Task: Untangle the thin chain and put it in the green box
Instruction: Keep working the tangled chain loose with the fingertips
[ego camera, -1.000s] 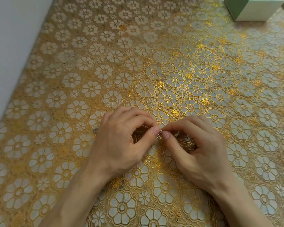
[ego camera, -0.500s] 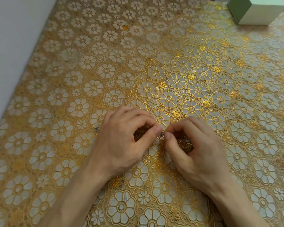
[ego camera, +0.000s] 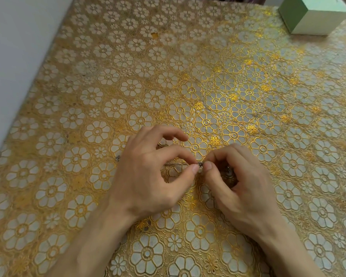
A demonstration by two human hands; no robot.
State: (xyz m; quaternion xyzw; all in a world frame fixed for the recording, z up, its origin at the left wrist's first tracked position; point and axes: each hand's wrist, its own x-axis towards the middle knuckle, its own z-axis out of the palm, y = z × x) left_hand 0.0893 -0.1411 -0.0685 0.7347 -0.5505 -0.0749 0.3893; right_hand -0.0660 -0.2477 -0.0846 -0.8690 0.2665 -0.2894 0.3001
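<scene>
- Left hand (ego camera: 146, 176) is low on the table with the back of the hand up. Thumb and one fingertip are closed in a fine pinch, and another finger arches free above them.
- Right hand (ego camera: 246, 194) is just beside it, fingers curled tight, thumb and fingertip pinched together.
- The thin chain (ego camera: 200, 165) is caught between the two pinches, where the fingertips of both hands almost meet. It shows as a small dark knot there.
- A fine strand runs left from the knot, under the left hand's curled fingers and just over the cloth.
- A glint of metal shows under the right hand's curled fingers. It is too small to tell whether this is more of the chain.
- A dark speck (ego camera: 117, 157) lies on the cloth just left of the left hand. I cannot tell whether it is the chain's end.
- The green box (ego camera: 290, 13) stands at the far right corner of the table, well apart from both hands and cut by the frame edge. One green side and paler faces show, but its inside is not visible, so I cannot tell its contents.
- The gold floral lace tablecloth (ego camera: 128, 66) covers the whole table.
- A pale wall (ego camera: 12, 56) runs along the left edge.
</scene>
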